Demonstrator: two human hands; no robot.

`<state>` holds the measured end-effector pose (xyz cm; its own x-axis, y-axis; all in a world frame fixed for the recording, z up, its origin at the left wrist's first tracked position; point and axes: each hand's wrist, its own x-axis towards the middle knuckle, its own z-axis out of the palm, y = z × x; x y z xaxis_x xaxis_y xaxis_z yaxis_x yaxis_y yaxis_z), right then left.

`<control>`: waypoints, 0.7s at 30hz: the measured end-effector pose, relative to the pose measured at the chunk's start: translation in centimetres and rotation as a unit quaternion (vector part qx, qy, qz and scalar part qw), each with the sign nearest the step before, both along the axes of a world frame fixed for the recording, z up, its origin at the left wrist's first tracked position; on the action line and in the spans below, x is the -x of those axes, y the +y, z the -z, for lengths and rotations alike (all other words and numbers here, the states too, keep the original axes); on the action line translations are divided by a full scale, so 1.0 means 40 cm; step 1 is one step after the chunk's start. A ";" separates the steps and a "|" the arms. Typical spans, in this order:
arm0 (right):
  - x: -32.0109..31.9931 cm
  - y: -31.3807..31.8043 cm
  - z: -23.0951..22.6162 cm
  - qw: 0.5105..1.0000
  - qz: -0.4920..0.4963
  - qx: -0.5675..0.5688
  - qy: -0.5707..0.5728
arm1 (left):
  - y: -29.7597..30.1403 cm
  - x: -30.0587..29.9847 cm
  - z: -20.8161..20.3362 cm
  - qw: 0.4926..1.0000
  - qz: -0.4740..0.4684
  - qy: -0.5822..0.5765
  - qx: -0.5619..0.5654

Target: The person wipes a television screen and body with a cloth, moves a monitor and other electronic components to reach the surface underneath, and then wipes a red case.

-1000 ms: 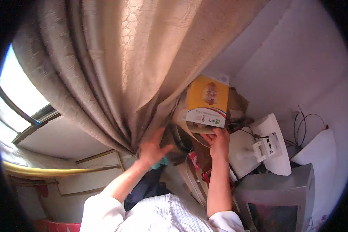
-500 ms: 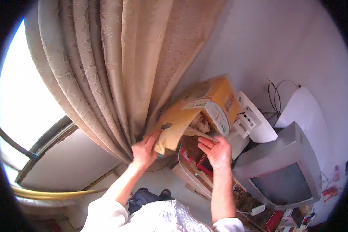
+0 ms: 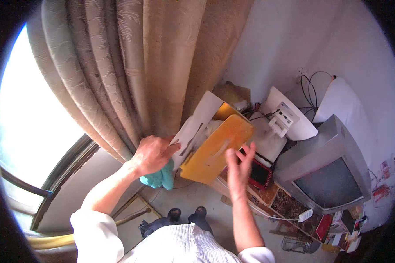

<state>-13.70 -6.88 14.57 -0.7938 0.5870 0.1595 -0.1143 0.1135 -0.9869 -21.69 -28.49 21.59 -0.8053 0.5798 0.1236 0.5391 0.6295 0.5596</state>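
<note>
A yellow-orange cardboard box (image 3: 215, 153) hangs tilted in front of me with its flaps spread. Pale, crumpled stuff (image 3: 209, 130) shows between them; I cannot make out what it is. My left hand (image 3: 151, 154) is closed on the whitish inner side of the left flap, at its lower end. Just below that hand dangles a bunched teal cloth (image 3: 160, 176); what holds it up is hidden. By the box's yellow right flap, my right hand (image 3: 240, 168) is open, thumb and fingers apart, with nothing in it.
Long beige curtains (image 3: 162, 65) hang beside the bright window at left. On the right, a grey tube television (image 3: 324, 171), a white panel-like device (image 3: 283, 120) and a red-framed gadget (image 3: 260, 174) crowd a wooden stand. A yellow hose-like roll (image 3: 52, 241) lies low at left.
The box has been turned and tipped, so its open flaps now face me. My right hand has come off the box edge. The teal cloth shows more, below my left hand.
</note>
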 end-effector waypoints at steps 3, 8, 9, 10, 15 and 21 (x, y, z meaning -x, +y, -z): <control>-0.017 -0.104 0.044 0.962 0.086 -0.250 -0.070 | 0.022 -0.008 -0.026 0.992 0.021 -0.123 -0.027; -0.013 -0.078 0.030 0.923 0.094 -0.359 -0.105 | 0.010 0.031 0.031 0.976 0.056 -0.201 -0.058; -0.021 -0.054 0.034 0.933 0.060 -0.342 -0.096 | 0.006 0.033 0.034 0.976 0.059 -0.203 -0.058; -0.032 -0.042 0.039 0.943 0.041 -0.315 -0.095 | 0.004 0.032 0.037 0.974 0.066 -0.209 -0.060; -0.110 0.051 0.040 0.953 0.107 -0.244 -0.144 | -0.074 0.085 0.169 0.966 0.064 -0.185 -0.167; -0.132 0.071 0.047 0.949 0.101 -0.250 -0.165 | -0.106 0.109 0.162 0.975 0.038 -0.207 -0.078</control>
